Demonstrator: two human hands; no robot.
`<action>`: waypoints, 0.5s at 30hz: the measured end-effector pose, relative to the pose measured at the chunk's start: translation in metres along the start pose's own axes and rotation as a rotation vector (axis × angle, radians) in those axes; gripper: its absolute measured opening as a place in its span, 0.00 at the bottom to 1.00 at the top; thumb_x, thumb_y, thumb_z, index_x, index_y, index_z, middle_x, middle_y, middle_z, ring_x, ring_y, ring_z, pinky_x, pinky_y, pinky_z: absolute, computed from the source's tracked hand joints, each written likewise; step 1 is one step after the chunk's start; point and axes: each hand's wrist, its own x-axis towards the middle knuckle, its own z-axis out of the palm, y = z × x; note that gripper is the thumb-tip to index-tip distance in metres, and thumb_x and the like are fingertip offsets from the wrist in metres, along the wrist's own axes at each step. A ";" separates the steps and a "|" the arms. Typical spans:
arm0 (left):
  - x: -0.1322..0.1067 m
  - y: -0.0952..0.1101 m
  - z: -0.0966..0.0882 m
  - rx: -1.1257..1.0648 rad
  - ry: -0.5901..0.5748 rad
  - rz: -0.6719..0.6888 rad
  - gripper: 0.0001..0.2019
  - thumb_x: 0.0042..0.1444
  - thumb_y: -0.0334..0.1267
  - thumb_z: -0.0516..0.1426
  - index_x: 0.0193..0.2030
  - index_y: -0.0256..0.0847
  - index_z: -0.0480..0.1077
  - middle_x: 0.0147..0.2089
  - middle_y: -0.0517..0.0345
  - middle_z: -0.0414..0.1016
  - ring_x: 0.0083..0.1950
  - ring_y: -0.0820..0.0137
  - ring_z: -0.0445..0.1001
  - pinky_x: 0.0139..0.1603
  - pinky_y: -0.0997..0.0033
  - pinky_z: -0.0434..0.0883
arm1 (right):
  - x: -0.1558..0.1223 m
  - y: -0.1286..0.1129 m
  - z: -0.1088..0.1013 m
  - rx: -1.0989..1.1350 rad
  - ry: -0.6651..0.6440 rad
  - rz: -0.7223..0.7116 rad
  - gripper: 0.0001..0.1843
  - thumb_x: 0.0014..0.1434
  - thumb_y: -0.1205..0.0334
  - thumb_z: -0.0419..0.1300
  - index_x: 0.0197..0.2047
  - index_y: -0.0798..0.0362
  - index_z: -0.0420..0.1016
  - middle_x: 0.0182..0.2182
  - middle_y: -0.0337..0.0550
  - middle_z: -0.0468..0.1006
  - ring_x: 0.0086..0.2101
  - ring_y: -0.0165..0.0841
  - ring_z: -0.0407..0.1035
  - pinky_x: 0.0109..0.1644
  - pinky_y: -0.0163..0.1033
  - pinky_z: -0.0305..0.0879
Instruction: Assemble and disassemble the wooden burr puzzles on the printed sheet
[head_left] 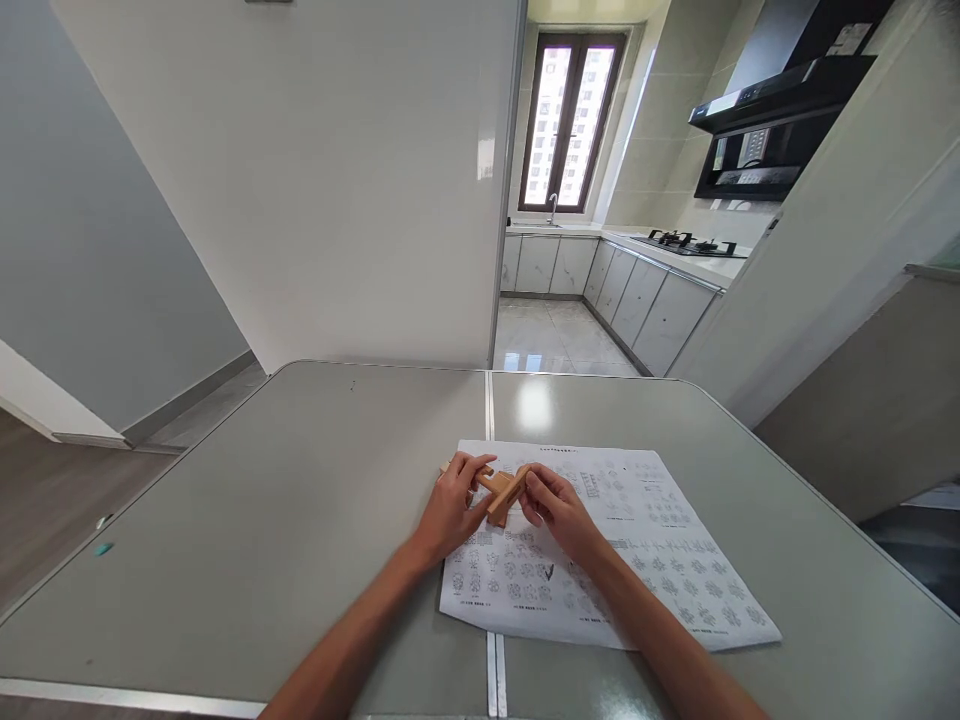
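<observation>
My left hand [454, 503] is closed around one or more notched wooden puzzle pieces, partly hidden by its fingers. Pinched between the fingers of my right hand [556, 508] is a wooden puzzle piece [508, 497], a short bar slanting toward the left hand. The wooden parts meet or overlap between the two hands; whether they are locked together I cannot tell. Under both hands lies a large white instruction sheet [705, 570], printed with many small line drawings of assembled shapes and pieces.
The grey table [225, 560] has a metal seam running down its middle. A small teal bit [103, 549] lies near its left edge. Beyond the far edge stand a white wall panel [360, 200] and a doorway to a kitchen with a gas stove [690, 243].
</observation>
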 end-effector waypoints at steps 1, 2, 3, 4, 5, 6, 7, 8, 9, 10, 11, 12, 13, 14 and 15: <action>0.000 -0.002 0.000 0.064 0.002 0.032 0.16 0.68 0.39 0.56 0.62 0.49 0.69 0.49 0.53 0.72 0.40 0.68 0.73 0.40 0.69 0.72 | 0.000 0.000 -0.001 0.031 0.009 0.009 0.19 0.69 0.43 0.61 0.39 0.51 0.73 0.24 0.33 0.67 0.21 0.26 0.55 0.28 0.37 0.51; 0.000 -0.004 0.001 0.128 0.003 0.067 0.14 0.70 0.38 0.54 0.60 0.48 0.71 0.48 0.54 0.73 0.40 0.68 0.74 0.41 0.68 0.72 | 0.000 0.000 -0.002 0.060 0.016 0.019 0.19 0.69 0.43 0.61 0.37 0.51 0.71 0.23 0.32 0.65 0.21 0.26 0.53 0.28 0.38 0.49; -0.001 -0.005 0.001 0.189 0.004 0.104 0.12 0.71 0.38 0.53 0.58 0.48 0.72 0.47 0.54 0.75 0.41 0.67 0.75 0.42 0.68 0.72 | 0.001 0.000 -0.004 0.085 0.020 0.030 0.20 0.68 0.42 0.61 0.36 0.50 0.70 0.22 0.32 0.64 0.21 0.26 0.52 0.28 0.38 0.48; -0.001 -0.007 0.000 0.242 0.001 0.139 0.12 0.72 0.39 0.52 0.56 0.48 0.73 0.46 0.54 0.76 0.41 0.67 0.76 0.42 0.68 0.71 | 0.001 0.000 -0.004 0.108 0.019 0.045 0.21 0.68 0.41 0.61 0.35 0.50 0.69 0.21 0.32 0.63 0.20 0.26 0.51 0.27 0.38 0.47; -0.001 -0.008 0.000 0.284 -0.004 0.168 0.12 0.73 0.39 0.51 0.55 0.48 0.73 0.45 0.54 0.78 0.41 0.66 0.76 0.42 0.68 0.71 | 0.001 0.000 -0.005 0.127 0.012 0.061 0.22 0.67 0.41 0.62 0.34 0.50 0.68 0.21 0.32 0.62 0.20 0.27 0.50 0.27 0.38 0.47; -0.001 -0.009 -0.001 0.317 -0.009 0.188 0.12 0.73 0.40 0.51 0.54 0.47 0.74 0.44 0.54 0.79 0.41 0.66 0.77 0.41 0.68 0.70 | 0.001 0.000 -0.005 0.145 0.005 0.075 0.22 0.67 0.40 0.62 0.33 0.50 0.67 0.22 0.32 0.62 0.20 0.27 0.50 0.27 0.38 0.46; -0.001 -0.010 -0.002 0.339 -0.012 0.197 0.12 0.74 0.41 0.50 0.54 0.48 0.74 0.43 0.54 0.79 0.41 0.66 0.77 0.41 0.68 0.70 | 0.001 0.000 -0.005 0.159 0.000 0.085 0.23 0.66 0.39 0.62 0.33 0.50 0.66 0.22 0.33 0.62 0.21 0.27 0.49 0.27 0.38 0.45; 0.000 -0.010 -0.003 0.350 -0.015 0.199 0.12 0.74 0.41 0.50 0.53 0.48 0.75 0.43 0.54 0.80 0.42 0.66 0.78 0.41 0.68 0.70 | 0.001 0.000 -0.004 0.165 -0.007 0.093 0.23 0.65 0.39 0.63 0.33 0.49 0.66 0.23 0.33 0.62 0.21 0.26 0.49 0.26 0.38 0.45; 0.000 -0.011 -0.004 0.351 -0.020 0.196 0.12 0.74 0.42 0.50 0.53 0.48 0.75 0.44 0.54 0.80 0.42 0.65 0.78 0.41 0.68 0.70 | 0.001 0.000 -0.004 0.165 -0.010 0.099 0.23 0.64 0.39 0.63 0.32 0.49 0.65 0.23 0.33 0.62 0.21 0.26 0.48 0.26 0.38 0.44; 0.001 -0.012 -0.006 0.345 -0.021 0.191 0.12 0.74 0.42 0.51 0.52 0.48 0.75 0.44 0.54 0.81 0.43 0.65 0.78 0.42 0.67 0.70 | 0.001 -0.001 -0.003 0.157 -0.010 0.101 0.24 0.64 0.38 0.63 0.32 0.49 0.64 0.23 0.33 0.60 0.21 0.26 0.46 0.26 0.38 0.44; 0.001 -0.013 -0.008 0.336 -0.018 0.183 0.12 0.73 0.43 0.51 0.52 0.48 0.76 0.43 0.53 0.81 0.43 0.65 0.78 0.42 0.67 0.70 | 0.000 -0.002 -0.003 0.147 -0.006 0.098 0.25 0.65 0.38 0.62 0.31 0.48 0.62 0.22 0.32 0.58 0.20 0.27 0.45 0.26 0.38 0.44; 0.002 -0.014 -0.010 0.328 -0.014 0.174 0.12 0.73 0.43 0.51 0.51 0.48 0.76 0.43 0.53 0.81 0.43 0.65 0.78 0.42 0.67 0.70 | 0.000 -0.004 -0.003 0.139 0.004 0.084 0.26 0.65 0.37 0.60 0.30 0.48 0.60 0.22 0.31 0.56 0.20 0.27 0.43 0.25 0.38 0.45; 0.002 -0.015 -0.012 0.325 -0.003 0.162 0.12 0.73 0.43 0.51 0.51 0.48 0.76 0.43 0.53 0.81 0.42 0.65 0.78 0.41 0.68 0.70 | -0.001 -0.006 -0.003 0.134 0.021 0.061 0.26 0.66 0.37 0.58 0.29 0.47 0.59 0.21 0.31 0.54 0.20 0.27 0.42 0.25 0.38 0.46; 0.003 -0.015 -0.014 0.329 0.017 0.147 0.12 0.73 0.43 0.51 0.50 0.47 0.76 0.42 0.53 0.81 0.41 0.65 0.77 0.40 0.68 0.69 | -0.001 -0.008 -0.004 0.134 0.043 0.032 0.26 0.67 0.37 0.56 0.29 0.47 0.57 0.21 0.31 0.52 0.20 0.27 0.40 0.24 0.39 0.47; 0.003 -0.016 -0.016 0.337 0.040 0.130 0.13 0.74 0.42 0.50 0.50 0.47 0.76 0.41 0.54 0.80 0.40 0.66 0.77 0.38 0.68 0.68 | -0.001 -0.011 -0.005 0.136 0.069 0.002 0.26 0.68 0.37 0.55 0.29 0.47 0.56 0.21 0.30 0.51 0.19 0.28 0.39 0.24 0.39 0.47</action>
